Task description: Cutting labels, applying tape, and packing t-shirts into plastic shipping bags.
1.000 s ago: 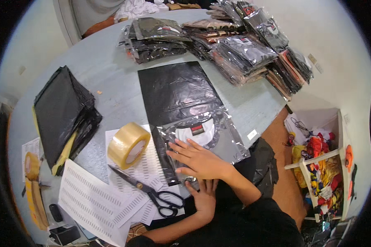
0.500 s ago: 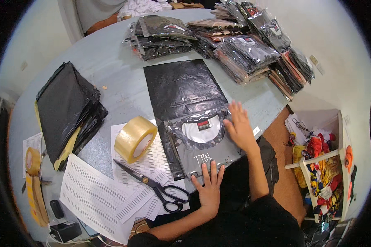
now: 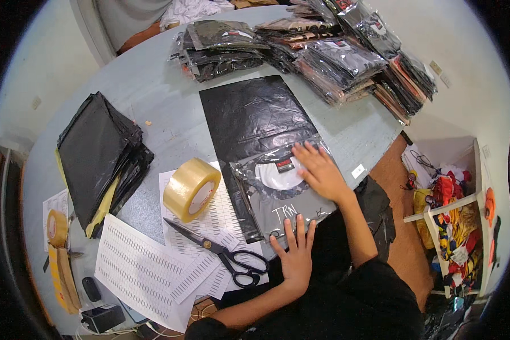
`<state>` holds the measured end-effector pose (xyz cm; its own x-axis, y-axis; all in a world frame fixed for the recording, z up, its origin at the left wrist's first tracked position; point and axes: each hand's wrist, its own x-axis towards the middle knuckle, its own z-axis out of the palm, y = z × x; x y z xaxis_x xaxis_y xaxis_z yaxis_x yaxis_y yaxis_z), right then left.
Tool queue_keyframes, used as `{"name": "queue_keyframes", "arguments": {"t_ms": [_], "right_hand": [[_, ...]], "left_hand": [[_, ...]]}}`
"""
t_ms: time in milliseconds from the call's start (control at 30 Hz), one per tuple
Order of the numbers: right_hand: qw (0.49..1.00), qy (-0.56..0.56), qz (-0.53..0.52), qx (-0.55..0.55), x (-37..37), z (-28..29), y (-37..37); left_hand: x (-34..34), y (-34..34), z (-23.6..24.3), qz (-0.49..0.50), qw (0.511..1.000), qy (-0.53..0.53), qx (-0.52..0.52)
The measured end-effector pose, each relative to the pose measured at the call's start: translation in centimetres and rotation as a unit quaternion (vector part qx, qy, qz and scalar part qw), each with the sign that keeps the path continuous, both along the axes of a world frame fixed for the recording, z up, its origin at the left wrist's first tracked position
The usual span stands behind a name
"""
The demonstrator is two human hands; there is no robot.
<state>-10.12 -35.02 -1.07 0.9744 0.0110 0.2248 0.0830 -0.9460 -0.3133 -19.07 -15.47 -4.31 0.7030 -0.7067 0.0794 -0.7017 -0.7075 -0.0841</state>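
A folded grey shirt [image 3: 266,205] in a clear plastic bag lies near the table's front edge, its white inner neck and dark label facing up. Beneath its far part is a flat black plastic mailing bag [image 3: 258,110]. My left hand [image 3: 296,262] rests with fingers spread on the bag's near edge. Flat on the upper right of the same bag lies my right hand [image 3: 323,173], fingers stretched out. Neither hand grips anything. Left of the shirt stand a big roll of clear tape [image 3: 175,195] and black-handled scissors [image 3: 224,256], on printed paper sheets [image 3: 133,266].
Several bagged garments [image 3: 345,62] are piled at the far right, beside another stack [image 3: 224,48]. Black plastic bags [image 3: 99,158] lie at the left. A tape roll [image 3: 55,226], a black mouse [image 3: 90,289] and cables sit lower left. A shelf of colourful cloth [image 3: 456,226] stands right.
My right hand has moved left, from the shirt bag's right edge onto its upper part. My left hand stays at the near edge. The whole view has shifted slightly.
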Motion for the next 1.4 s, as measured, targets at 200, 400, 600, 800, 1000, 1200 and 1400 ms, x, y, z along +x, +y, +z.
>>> {"name": "queue_keyframes", "arguments": {"t_ms": [200,400,600,800,1000,1200,1400], "right_hand": [[0.985,-0.071,-0.148,-0.059,0.0,-1.0,-1.8],[0.973,-0.036,0.092,0.211,-4.5,0.5,4.7],[0.802,-0.145,0.054,0.576,-4.3,-1.8,1.7],[0.599,-0.265,0.103,0.748,-5.4,-4.3,-1.4],[0.36,-0.316,0.112,0.87,-7.4,-2.0,-1.9],[0.457,-0.302,0.154,0.822,-8.0,-0.4,0.6],[0.412,-0.26,0.266,0.832,-8.0,-4.1,-1.8]], "left_hand": [[0.2,0.3,-0.2,0.005,1.0,0.002,0.008],[0.0,0.4,-0.8,-0.02,1.0,0.004,0.004],[0.2,0.2,-0.2,-0.022,1.0,0.014,-0.015],[-0.1,-0.1,-0.1,-0.025,1.0,0.0,-0.018],[0.1,0.3,-0.5,-0.023,0.999,-0.032,-0.015],[0.0,-0.1,0.3,-0.006,1.0,0.028,0.007],[0.1,0.2,-0.1,-0.024,1.0,-0.011,0.001]]}}
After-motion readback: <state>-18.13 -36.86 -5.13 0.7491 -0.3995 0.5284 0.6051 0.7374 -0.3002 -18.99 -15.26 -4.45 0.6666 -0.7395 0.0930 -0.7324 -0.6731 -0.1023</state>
